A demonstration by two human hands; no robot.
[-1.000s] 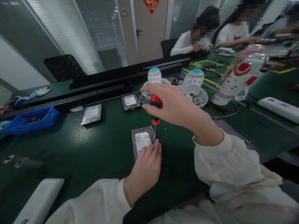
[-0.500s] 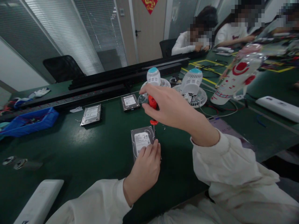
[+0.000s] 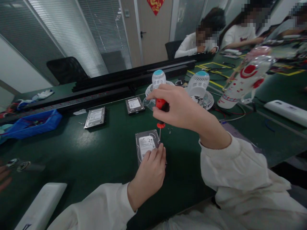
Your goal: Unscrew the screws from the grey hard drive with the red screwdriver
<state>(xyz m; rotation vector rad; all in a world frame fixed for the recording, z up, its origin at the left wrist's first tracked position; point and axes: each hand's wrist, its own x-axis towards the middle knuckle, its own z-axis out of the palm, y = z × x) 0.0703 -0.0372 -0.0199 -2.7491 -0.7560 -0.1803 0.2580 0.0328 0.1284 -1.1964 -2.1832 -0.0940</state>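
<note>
A silver hard drive with a white label lies on the green table in front of me. My left hand is closed over its near right part, fingers together and pressing on it. Above the drive, my right hand grips the red and black handle of a screwdriver. The screwdriver stands nearly upright, its tip at the drive's right edge, close to my left fingertips. Whether the tip sits in a screw is too small to tell. Several tiny screws lie just right of the shaft.
Two more hard drives, one in the middle and one at left, lie farther back. Beyond my right hand stand white fans and a bottle. A blue tray is at left. Another person's hand shows at the left edge.
My right hand has turned slightly about the screwdriver, showing more of its red handle. My left hand stays on the hard drive. Another person's hand has entered at the left edge.
</note>
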